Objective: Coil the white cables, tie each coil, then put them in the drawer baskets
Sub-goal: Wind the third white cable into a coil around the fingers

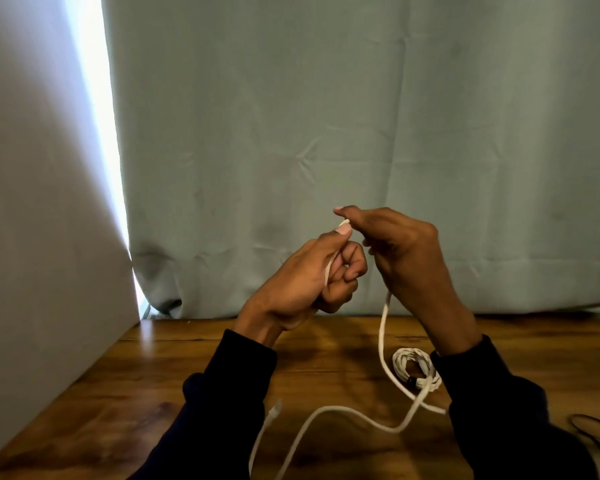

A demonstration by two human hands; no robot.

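The left hand (312,275) is raised above the worktop (153,393), its fingers curled into a loose fist around a white cable (383,341), with the thumb pressing the cable's end against the forefinger near the top. The right hand (400,244) sits just beside it, almost touching, fingers bent and thumb stretched towards the left thumb; it pinches the same cable, which drops out from under its palm.

From the right hand the cable hangs down to the worktop, crosses over itself near the right sleeve (499,403), then snakes leftward and towards the lower edge of the view. A second loose strand with a clear plug (275,408) at its end lies near the left sleeve (229,393); whether it belongs to the same cable cannot be told.

A finished coil (414,367) of white cable lies flat on the worktop just beside the right wrist, bound at one point by a dark tie (412,380). It lies on the bare wood, not in any container; no drawer or basket shows in this view.

At the far right edge lies a dark looped thing (593,431), too blurred to name. A grey-green curtain (326,133) hangs behind the worktop, and a pale panel (32,202) stands at the left.
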